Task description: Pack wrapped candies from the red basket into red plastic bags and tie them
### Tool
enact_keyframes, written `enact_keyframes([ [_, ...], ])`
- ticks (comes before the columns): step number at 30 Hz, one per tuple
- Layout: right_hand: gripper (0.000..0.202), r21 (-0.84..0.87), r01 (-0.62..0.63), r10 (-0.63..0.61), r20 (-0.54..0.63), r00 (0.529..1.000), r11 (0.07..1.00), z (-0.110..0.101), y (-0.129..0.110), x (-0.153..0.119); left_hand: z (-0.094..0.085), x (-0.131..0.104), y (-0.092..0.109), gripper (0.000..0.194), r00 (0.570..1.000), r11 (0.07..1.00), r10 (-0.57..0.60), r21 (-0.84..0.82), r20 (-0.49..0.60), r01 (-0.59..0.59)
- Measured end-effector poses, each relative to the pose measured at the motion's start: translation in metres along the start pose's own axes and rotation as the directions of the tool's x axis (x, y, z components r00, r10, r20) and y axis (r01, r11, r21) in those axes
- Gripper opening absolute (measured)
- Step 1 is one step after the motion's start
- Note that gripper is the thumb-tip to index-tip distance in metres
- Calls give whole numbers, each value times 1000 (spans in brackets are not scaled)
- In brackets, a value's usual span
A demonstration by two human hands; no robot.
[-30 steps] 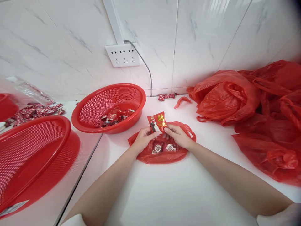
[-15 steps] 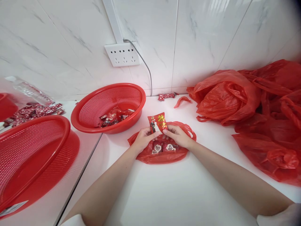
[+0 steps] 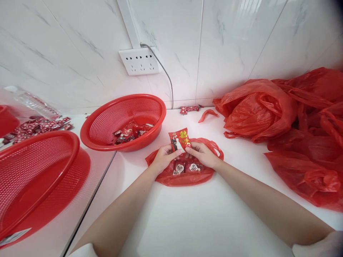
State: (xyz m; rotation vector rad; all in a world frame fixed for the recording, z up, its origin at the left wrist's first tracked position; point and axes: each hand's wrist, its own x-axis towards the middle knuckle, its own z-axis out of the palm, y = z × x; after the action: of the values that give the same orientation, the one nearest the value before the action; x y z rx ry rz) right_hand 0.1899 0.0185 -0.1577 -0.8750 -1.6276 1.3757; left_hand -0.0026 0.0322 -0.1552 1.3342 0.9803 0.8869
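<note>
Between my two hands is a small red candy packet (image 3: 180,138) with gold lettering and a printed couple on its front. My left hand (image 3: 165,157) pinches its lower left side, thumb in front. At the lower right corner, my right hand (image 3: 203,154) grips the same packet. Both hands are just over a red plastic bag (image 3: 184,180) lying on the white table. Inside the bag, dark red packets (image 3: 193,167) with white heart-shaped labels show through its opening. The fingers behind the candy packet are partly hidden.
A red mesh basket (image 3: 93,130) with wrapped candies stands behind my left hand; another red basket (image 3: 66,142) is at the near left. Red plastic bags (image 3: 262,110) are heaped at right. Small wrapped packets (image 3: 189,110) lie by the wall, below a power socket (image 3: 139,61).
The packet has tilted very slightly in my fingers, so its gold lettering reads more clearly. Both hands stay in the same place.
</note>
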Motion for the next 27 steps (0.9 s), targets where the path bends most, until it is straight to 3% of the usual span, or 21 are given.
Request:
enact_keyframes([
  [11,31,18,17,-17,2,1000,1000,1,1,0,0,-1,0,27,1000,1000,1,7,9,-1],
  [27,22,-16,69,-69,-61,996,998,-2,8,2,4,-2,6,22,989,989,37,140,140,-57],
])
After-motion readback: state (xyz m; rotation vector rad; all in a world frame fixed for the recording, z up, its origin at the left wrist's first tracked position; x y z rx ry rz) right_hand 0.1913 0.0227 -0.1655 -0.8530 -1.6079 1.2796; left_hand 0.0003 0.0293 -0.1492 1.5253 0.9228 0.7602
